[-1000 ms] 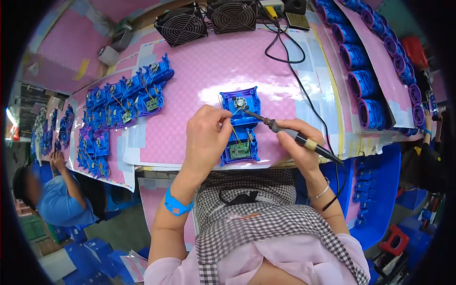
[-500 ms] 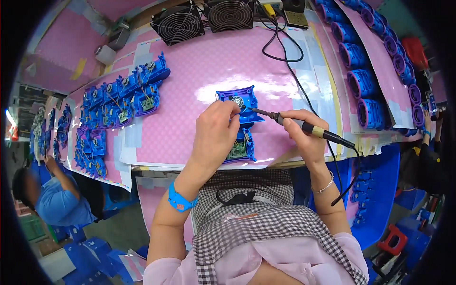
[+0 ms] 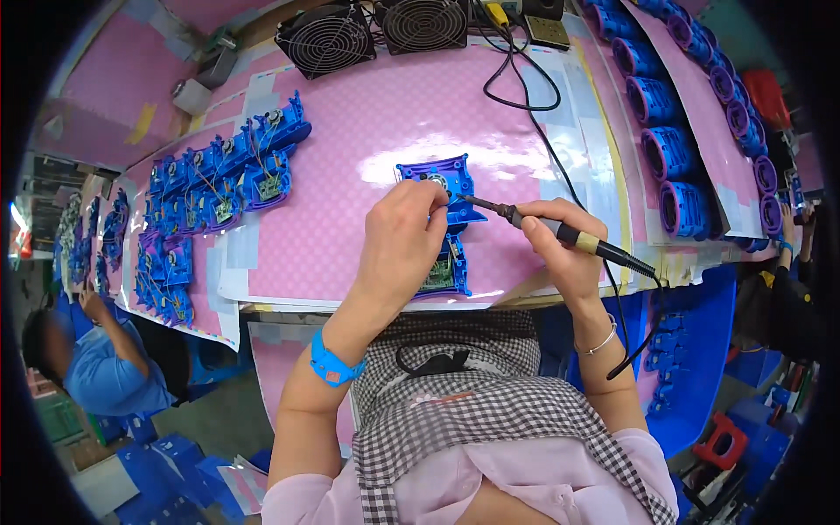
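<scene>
On the bench in front of me lies an opened blue plastic housing [image 3: 471, 213], with a round speaker [image 3: 440, 181] in its far half and a green circuit board [image 3: 439, 277] in its near half. My right hand [image 3: 567, 258] grips a soldering iron [image 3: 509, 213] like a pen, its tip reaching into the housing close to the speaker. From the left, my left hand [image 3: 394, 232] comes over the housing with thumb and fingers pinched together beside the speaker. What the pinch holds is hidden behind the fingers.
Rows of blue housings with wires and boards [image 3: 219, 179] stand at the left. Two black fans [image 3: 325, 42] sit at the back. The iron's black cord [image 3: 560, 162] crosses the bench. Blue cylindrical shells [image 3: 672, 153] line the right side, above a blue bin [image 3: 700, 367]. Another person [image 3: 114, 363] works at far left.
The iron's tip has shifted slightly left, nearer the speaker and my left fingers. My left hand keeps its pinch in almost the same place.
</scene>
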### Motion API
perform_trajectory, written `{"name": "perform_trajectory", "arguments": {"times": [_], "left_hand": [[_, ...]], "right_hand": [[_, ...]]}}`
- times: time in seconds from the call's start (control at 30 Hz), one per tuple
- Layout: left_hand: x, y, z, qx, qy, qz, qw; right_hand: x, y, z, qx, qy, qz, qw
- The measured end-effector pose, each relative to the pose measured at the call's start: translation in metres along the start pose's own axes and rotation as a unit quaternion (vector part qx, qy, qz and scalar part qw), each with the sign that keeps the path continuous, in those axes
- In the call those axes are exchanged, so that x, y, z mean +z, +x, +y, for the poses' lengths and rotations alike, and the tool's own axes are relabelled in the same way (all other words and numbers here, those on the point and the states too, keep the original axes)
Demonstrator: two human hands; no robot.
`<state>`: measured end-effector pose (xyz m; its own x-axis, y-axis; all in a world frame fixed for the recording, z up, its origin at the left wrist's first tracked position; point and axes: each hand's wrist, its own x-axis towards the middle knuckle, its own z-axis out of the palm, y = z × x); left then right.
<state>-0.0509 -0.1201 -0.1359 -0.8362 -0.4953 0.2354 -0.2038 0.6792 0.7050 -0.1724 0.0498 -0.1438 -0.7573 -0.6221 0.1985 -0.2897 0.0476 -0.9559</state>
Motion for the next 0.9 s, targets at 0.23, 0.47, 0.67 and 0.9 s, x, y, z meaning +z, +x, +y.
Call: {"name": "perform_trajectory", "arguments": {"times": [0.23, 0.47, 0.67, 0.9], "left_hand": [[0.000, -0.002, -0.003, 0.006, 0.013, 0.023, 1.000], [-0.034, -0.021, -0.015, -0.106, -0.010, 0.166, 0.980], [-0.012, -0.010, -0.022, -0.050, 0.015, 0.118, 0.992], [-0.015, -0.030, -0.023, -0.163, -0.170, 0.164, 0.958]], "right_hand": [[0.001, 0.001, 0.002, -0.054, -0.008, -0.018, 0.998], [-0.001, 0.000, -0.001, -0.053, 0.005, -0.004, 0.999], [-0.003, -0.001, -0.002, -0.047, -0.002, 0.000, 0.999], [-0.002, -0.004, 0.000, -0.039, 0.021, 0.011, 0.999]]}}
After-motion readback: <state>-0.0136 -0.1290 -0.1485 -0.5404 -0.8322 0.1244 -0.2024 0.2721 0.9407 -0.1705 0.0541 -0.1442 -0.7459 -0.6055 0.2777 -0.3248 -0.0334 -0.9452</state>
